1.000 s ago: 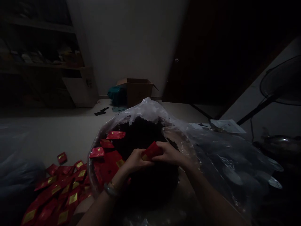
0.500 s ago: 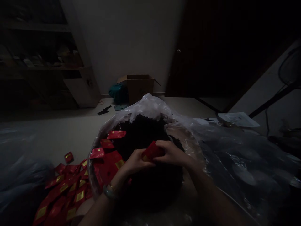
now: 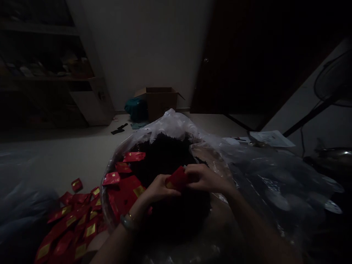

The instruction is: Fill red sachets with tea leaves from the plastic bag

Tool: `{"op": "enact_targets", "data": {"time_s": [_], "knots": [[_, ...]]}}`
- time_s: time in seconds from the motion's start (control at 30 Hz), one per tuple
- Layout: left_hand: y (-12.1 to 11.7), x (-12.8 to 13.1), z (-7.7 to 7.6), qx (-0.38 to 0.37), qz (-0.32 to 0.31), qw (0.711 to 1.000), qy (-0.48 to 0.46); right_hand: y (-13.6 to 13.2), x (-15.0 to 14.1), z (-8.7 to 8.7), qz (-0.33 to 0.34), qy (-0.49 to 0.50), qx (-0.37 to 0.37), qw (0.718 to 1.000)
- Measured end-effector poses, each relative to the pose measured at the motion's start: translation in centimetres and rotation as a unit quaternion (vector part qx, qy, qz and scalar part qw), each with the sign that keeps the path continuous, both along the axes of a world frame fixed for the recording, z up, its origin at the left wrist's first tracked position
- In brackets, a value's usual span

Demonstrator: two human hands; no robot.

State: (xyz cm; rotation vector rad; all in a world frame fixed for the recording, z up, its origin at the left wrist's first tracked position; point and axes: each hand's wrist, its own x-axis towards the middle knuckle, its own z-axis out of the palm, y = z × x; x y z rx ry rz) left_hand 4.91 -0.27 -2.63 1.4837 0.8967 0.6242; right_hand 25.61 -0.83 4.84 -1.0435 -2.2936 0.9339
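Observation:
Between my hands is a small red packet [image 3: 176,178] with a gold patch. My left hand [image 3: 158,190], a bracelet on its wrist, grips the packet's left part between thumb and fingers. My right hand [image 3: 202,178] is closed at the packet's upper right end, where a small pale bit shows at the fingertips. Below them lies a heap of dark, loose, leaf-like material [image 3: 167,154] in a round container lined with clear plastic [image 3: 176,119]. Several red packets [image 3: 134,157] rest on the container's left side.
More red packets with gold labels [image 3: 90,230] are piled on the floor at the left. Clear plastic bags [image 3: 269,187] spread to the right. An open cardboard box [image 3: 162,101] and a teal bag [image 3: 136,109] stand by the wall. A fan [image 3: 334,80] is at the right.
My right fingers have shifted slightly on the packet's right end, and a pale bit now shows there. My left hand keeps its hold. The view has turned slightly right.

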Motion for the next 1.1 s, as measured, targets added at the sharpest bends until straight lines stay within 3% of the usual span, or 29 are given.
{"op": "enact_targets", "data": {"time_s": [0.13, 0.27, 0.4, 0.47, 0.57, 0.7, 0.8, 0.93, 1.1], "knots": [[0.0, -0.1, 0.3, -0.004, 0.019, 1.0, 0.018, 0.7, 1.6, -0.8, -0.081, 0.074, -0.044, 0.993], [0.1, 0.1, 0.4, 0.004, 0.038, 0.999, -0.004, 1.2, 2.0, -1.2, -0.142, 0.172, -0.126, 0.966], [0.4, 0.2, 0.0, 0.045, 0.092, 0.994, -0.025, 0.9, 1.7, -0.9, -0.173, 0.204, -0.093, 0.959], [0.6, 0.1, -0.2, 0.062, 0.126, 0.99, -0.023, 0.6, 1.6, -0.6, -0.165, 0.167, -0.045, 0.971], [0.8, -0.2, -0.3, 0.103, 0.16, 0.982, -0.017, -0.1, 1.3, -0.3, -0.095, 0.054, 0.039, 0.993], [0.6, -0.4, 0.0, 0.138, 0.152, 0.978, -0.028, -1.2, 0.2, -0.3, -0.06, 0.005, 0.177, 0.982], [0.4, -0.3, 0.1, 0.128, 0.126, 0.983, -0.024, -1.7, -0.9, -0.9, -0.022, -0.003, 0.236, 0.972], [0.1, 0.2, -0.1, 0.098, 0.09, 0.991, -0.026, -1.5, -1.5, -2.0, -0.027, -0.035, 0.236, 0.971], [-0.6, 0.7, 0.4, 0.036, 0.069, 0.996, -0.053, -0.8, -1.3, -2.3, -0.035, -0.027, 0.148, 0.988]]}}
